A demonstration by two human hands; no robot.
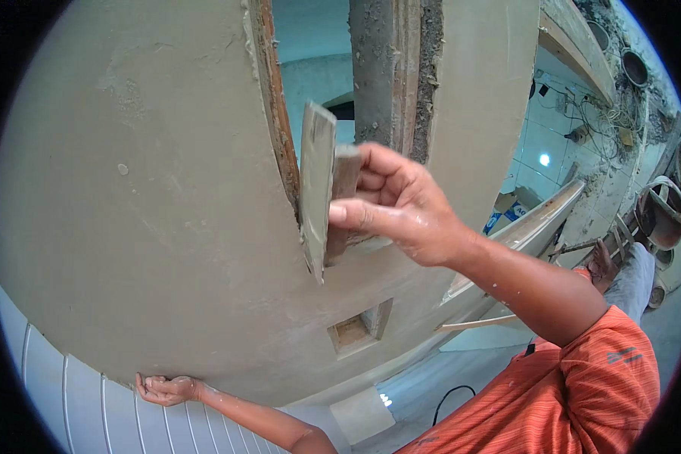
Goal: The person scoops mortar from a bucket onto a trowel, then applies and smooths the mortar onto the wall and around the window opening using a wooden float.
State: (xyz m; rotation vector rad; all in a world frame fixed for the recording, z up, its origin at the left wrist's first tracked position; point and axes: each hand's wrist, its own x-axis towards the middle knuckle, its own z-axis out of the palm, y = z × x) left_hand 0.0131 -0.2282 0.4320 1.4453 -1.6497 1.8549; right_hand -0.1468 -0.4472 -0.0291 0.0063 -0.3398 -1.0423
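My right hand (pixel 401 204) is raised at the middle of the view, fingers and thumb closed on a plastering float (pixel 318 189). Its flat, narrow board stands on edge, smeared with grey plaster; the handle block is partly covered by my fingers. The float is at the lower end of a tall wall opening with a rough wooden edge (pixel 278 113). At the lower left, my left hand (pixel 168 390) is beside the smooth plastered wall (pixel 166 227), where it meets white panels. Its fingers are loosely curled and apart, with nothing visible in them.
A small square recess (pixel 353 333) is set in the wall below the float. White ribbed panels (pixel 83 393) run along the lower left. At the right are a long wooden board (pixel 541 223), tangled cables (pixel 583 113), a bucket (pixel 662 212) and debris. A person's foot (pixel 602 261) shows there.
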